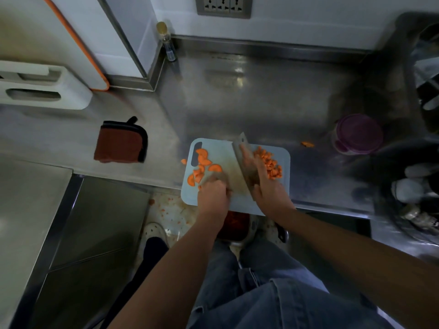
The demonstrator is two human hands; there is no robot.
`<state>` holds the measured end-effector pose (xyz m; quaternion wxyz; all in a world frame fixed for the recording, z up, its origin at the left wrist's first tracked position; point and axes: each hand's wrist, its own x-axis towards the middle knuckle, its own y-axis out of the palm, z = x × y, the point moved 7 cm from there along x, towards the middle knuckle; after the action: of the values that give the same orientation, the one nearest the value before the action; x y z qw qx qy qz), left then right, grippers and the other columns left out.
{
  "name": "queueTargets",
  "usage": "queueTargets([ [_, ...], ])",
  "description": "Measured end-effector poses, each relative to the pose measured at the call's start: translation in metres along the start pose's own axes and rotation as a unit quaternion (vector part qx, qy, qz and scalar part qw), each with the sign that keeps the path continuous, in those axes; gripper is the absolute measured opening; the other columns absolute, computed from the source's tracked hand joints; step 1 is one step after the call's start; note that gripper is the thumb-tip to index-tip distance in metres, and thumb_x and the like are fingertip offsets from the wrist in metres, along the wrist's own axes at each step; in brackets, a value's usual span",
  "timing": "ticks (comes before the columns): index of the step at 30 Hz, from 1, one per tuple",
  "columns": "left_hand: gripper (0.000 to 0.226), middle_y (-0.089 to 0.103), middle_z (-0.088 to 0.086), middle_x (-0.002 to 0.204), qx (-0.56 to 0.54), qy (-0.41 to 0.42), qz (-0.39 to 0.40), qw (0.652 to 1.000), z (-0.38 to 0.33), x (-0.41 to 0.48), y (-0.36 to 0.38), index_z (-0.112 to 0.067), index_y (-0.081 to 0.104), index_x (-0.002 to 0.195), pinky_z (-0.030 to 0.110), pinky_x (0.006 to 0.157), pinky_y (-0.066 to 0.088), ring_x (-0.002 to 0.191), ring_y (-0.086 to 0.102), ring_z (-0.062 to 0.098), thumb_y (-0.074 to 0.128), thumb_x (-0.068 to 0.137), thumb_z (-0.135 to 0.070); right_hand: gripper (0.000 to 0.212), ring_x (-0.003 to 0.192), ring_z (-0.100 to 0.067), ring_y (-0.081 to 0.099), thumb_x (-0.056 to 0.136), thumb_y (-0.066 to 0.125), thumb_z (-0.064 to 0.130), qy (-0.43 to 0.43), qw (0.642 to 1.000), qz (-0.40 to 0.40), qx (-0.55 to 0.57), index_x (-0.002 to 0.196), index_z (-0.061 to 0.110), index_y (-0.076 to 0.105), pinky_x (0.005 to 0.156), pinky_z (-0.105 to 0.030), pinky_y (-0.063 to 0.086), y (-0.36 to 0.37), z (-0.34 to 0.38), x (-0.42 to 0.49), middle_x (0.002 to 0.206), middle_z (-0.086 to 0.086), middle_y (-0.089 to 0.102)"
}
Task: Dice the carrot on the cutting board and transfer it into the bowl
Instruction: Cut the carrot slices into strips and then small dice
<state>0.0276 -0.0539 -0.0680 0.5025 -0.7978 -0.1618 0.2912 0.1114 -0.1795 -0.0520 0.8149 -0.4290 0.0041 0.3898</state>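
Observation:
A pale blue cutting board (218,148) lies at the steel counter's front edge. Half-round carrot slices (202,162) are spread over its left part, and a heap of diced carrot (270,165) sits on its right part. My right hand (268,188) grips a cleaver (240,153) whose wide blade stands on the board between the two heaps. My left hand (213,193) is curled on the board beside the slices, its fingers blurred; whether it holds carrot I cannot tell. A container with red-orange contents (237,224) sits below the counter edge, partly hidden by my arms.
One carrot bit (307,144) lies on the counter right of the board, another (183,161) just left of it. A purple-lidded jar (358,134) stands at the right, a brown pot holder (121,141) at the left, a small bottle (167,41) at the back corner. Carrot scraps dot the floor.

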Motion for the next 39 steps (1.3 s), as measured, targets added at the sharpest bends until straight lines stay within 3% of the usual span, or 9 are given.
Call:
queueTargets([
  [6, 0.022, 0.060, 0.011, 0.100, -0.039, 0.038, -0.043, 0.998, 0.010, 0.008, -0.024, -0.008, 0.066, 0.100, 0.035, 0.067, 0.044, 0.086, 0.058, 0.027, 0.055, 0.094, -0.026, 0.078, 0.112, -0.040, 0.054, 0.093, 0.041, 0.002, -0.007, 1.000, -0.016, 0.005, 0.155, 0.027, 0.000, 0.094, -0.049, 0.044, -0.006, 0.010, 0.006, 0.127, -0.027, 0.052],
  [10, 0.026, 0.058, 0.013, 0.098, -0.066, -0.034, -0.091, 0.993, 0.040, 0.020, -0.048, -0.010, 0.063, 0.113, 0.039, 0.072, 0.047, 0.087, 0.059, 0.031, 0.056, 0.093, -0.025, 0.072, 0.075, -0.024, 0.059, 0.096, 0.042, 0.006, -0.016, 1.000, -0.012, -0.023, 0.155, 0.019, 0.002, 0.061, -0.032, 0.040, -0.012, 0.020, 0.014, 0.112, -0.024, 0.063],
  [18, 0.046, 0.053, 0.011, 0.110, -0.037, -0.052, -0.047, 0.997, 0.047, 0.057, -0.052, -0.025, 0.050, 0.135, 0.042, 0.083, 0.051, 0.102, 0.055, 0.030, 0.060, 0.091, -0.030, 0.078, 0.055, -0.019, 0.056, 0.093, 0.042, 0.009, 0.015, 1.000, -0.007, -0.017, 0.153, 0.034, -0.002, 0.055, -0.044, 0.054, 0.003, 0.014, 0.026, 0.077, -0.010, 0.063],
  [22, 0.061, 0.056, 0.009, 0.112, -0.043, -0.059, -0.029, 0.997, 0.046, 0.064, -0.049, -0.024, 0.042, 0.142, 0.041, 0.085, 0.048, 0.105, 0.056, 0.029, 0.066, 0.086, -0.018, 0.075, 0.056, -0.019, 0.057, 0.095, 0.041, 0.010, 0.033, 0.999, -0.009, -0.014, 0.153, 0.033, 0.000, 0.053, -0.037, 0.049, 0.003, 0.012, 0.026, 0.074, -0.009, 0.061],
  [26, 0.047, 0.060, 0.007, 0.111, -0.080, -0.044, -0.042, 0.995, 0.052, 0.070, -0.052, -0.017, 0.052, 0.125, 0.038, 0.084, 0.047, 0.105, 0.057, 0.027, 0.071, 0.082, -0.017, 0.074, 0.055, -0.013, 0.052, 0.096, 0.042, 0.010, 0.032, 0.999, -0.009, -0.019, 0.154, 0.029, 0.000, 0.052, -0.027, 0.038, 0.002, 0.014, 0.027, 0.074, -0.005, 0.057],
  [29, 0.023, 0.066, 0.005, 0.089, -0.167, -0.048, -0.014, 0.985, 0.061, 0.072, -0.051, -0.020, 0.054, 0.093, 0.041, 0.074, 0.054, 0.084, 0.064, 0.026, 0.073, 0.080, -0.016, 0.073, 0.055, -0.012, 0.050, 0.096, 0.041, 0.009, 0.033, 0.999, -0.003, -0.024, 0.154, 0.026, 0.000, 0.051, -0.024, 0.036, 0.001, 0.013, 0.027, 0.074, -0.006, 0.058],
  [31, 0.026, 0.065, 0.000, 0.073, -0.224, -0.038, -0.004, 0.974, 0.062, 0.070, -0.054, -0.022, 0.051, 0.081, 0.034, 0.064, 0.053, 0.067, 0.064, 0.021, 0.076, 0.080, -0.021, 0.072, 0.056, -0.015, 0.052, 0.096, 0.040, 0.010, 0.030, 0.999, 0.000, -0.026, 0.154, 0.028, 0.000, 0.053, -0.026, 0.037, -0.001, 0.015, 0.027, 0.073, -0.007, 0.059],
  [36, 0.018, 0.060, -0.011, 0.072, -0.307, 0.035, -0.033, 0.951, 0.042, 0.060, -0.068, -0.012, 0.063, 0.093, 0.011, 0.062, 0.046, 0.062, 0.059, -0.002, 0.076, 0.080, -0.011, 0.069, 0.055, -0.017, 0.054, 0.095, 0.039, 0.012, 0.027, 0.999, 0.003, -0.028, 0.152, 0.030, 0.006, 0.052, -0.028, 0.039, -0.003, 0.013, 0.029, 0.068, -0.003, 0.055],
  [39, 0.016, 0.062, -0.003, 0.084, -0.182, 0.119, -0.030, 0.976, 0.026, 0.060, -0.059, -0.013, 0.069, 0.087, 0.026, 0.070, 0.052, 0.072, 0.060, 0.007, 0.073, 0.078, -0.001, 0.069, 0.053, -0.012, 0.051, 0.096, 0.039, 0.012, 0.033, 0.999, 0.009, -0.032, 0.152, 0.028, 0.003, 0.048, -0.023, 0.035, -0.003, 0.014, 0.027, 0.065, 0.002, 0.050],
])
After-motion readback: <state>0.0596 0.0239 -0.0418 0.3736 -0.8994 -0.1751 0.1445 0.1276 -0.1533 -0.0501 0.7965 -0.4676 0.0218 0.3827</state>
